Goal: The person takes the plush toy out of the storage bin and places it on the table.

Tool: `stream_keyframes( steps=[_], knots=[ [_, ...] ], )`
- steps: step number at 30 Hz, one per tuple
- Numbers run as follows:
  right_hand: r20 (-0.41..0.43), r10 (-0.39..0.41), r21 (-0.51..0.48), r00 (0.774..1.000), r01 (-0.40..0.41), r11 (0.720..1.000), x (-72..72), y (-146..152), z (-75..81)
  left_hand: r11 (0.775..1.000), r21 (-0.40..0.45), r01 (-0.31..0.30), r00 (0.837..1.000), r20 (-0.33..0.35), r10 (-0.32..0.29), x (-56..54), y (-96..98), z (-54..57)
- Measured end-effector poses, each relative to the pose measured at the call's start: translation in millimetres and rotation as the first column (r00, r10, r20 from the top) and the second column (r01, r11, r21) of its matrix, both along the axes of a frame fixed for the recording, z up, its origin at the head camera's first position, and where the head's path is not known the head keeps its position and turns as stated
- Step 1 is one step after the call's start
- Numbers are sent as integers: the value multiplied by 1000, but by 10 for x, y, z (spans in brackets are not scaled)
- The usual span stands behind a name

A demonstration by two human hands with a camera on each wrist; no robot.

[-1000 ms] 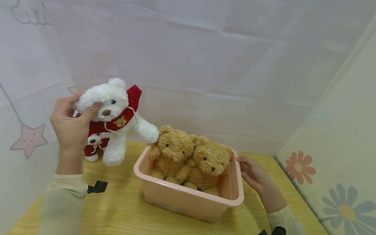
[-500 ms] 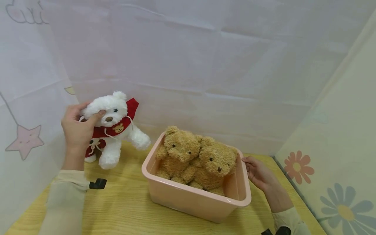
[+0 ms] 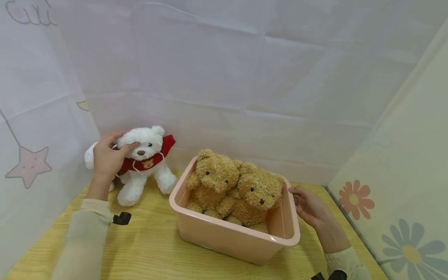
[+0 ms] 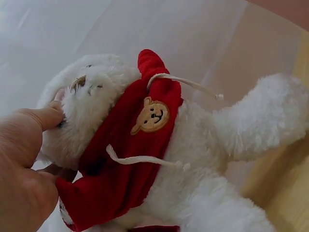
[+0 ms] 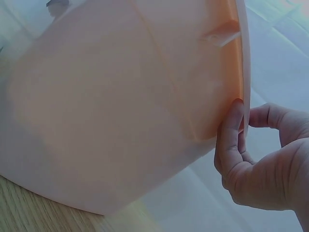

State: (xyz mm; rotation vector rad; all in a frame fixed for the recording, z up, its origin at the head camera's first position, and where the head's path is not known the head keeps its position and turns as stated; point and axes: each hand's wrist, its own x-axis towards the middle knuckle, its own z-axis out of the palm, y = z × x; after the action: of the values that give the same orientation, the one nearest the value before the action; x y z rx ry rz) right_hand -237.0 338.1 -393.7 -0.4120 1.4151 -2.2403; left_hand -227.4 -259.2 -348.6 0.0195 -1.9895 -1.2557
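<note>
My left hand grips a white teddy bear by the side of its head, thumb across the face near one eye. The bear wears a red hooded top with a bear-face patch and white cords, and its feet are down at the tabletop. My right hand pinches the right rim of a pink plastic tub. In the right wrist view, fingers curl under the rim with the thumb on its other side. Two brown teddy bears sit side by side in the tub.
White fluffy plush shows behind my left hand, mostly hidden. The wooden table meets pale fabric walls at the back and sides. A printed star and flowers decorate them.
My left hand has lowered the white teddy bear from the air to the tabletop, left of the tub. The tub has shifted slightly right in view, with my right hand still at its rim.
</note>
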Motion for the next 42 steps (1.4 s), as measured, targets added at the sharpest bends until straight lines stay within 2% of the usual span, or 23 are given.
stream_keyframes(
  steps=[3, 7, 13, 16, 19, 23, 28, 35, 38, 42],
  knots=[
    [-5, 19, -18, 1000, -19, 1000, -1, -6, 1, 998, -64, -5, 1000, 9, 5, -44, 20, -65],
    [-10, 37, -22, 999, -38, 999, -8, -12, 2, 992, -125, -5, 999, -32, 1, -89, 61, -137],
    [9, 12, -10, 1000, -12, 1000, -10, -6, -9, 991, -132, -6, 998, -63, -3, -167, 102, -238],
    [16, -6, -5, 1000, 6, 1000, -2, -4, -8, 987, -159, 23, 999, -38, -29, -204, 109, -267],
    [11, 0, -8, 1000, 0, 1000, 2, 2, -7, 973, -218, 70, 998, 22, -67, -235, 92, -298],
    [7, 17, -13, 1000, -16, 1000, 1, 5, -6, 956, -274, 100, 993, 88, -79, -268, 55, -345],
    [-1, 28, 2, 1000, -28, 1000, -7, 0, 1, 950, -306, 63, 994, 100, -34, -262, 27, -366],
    [-15, 33, 39, 999, -32, 999, -6, 7, 13, 943, -330, -30, 992, 103, 68, -201, 76, -307],
    [-10, 29, 46, 1000, -28, 999, 0, 9, 13, 938, -344, -50, 989, 111, 93, -191, 99, -287],
    [-10, 17, 48, 1000, -17, 999, 5, 9, 15, 934, -349, -71, 990, 86, 107, -160, 132, -244]
  ],
)
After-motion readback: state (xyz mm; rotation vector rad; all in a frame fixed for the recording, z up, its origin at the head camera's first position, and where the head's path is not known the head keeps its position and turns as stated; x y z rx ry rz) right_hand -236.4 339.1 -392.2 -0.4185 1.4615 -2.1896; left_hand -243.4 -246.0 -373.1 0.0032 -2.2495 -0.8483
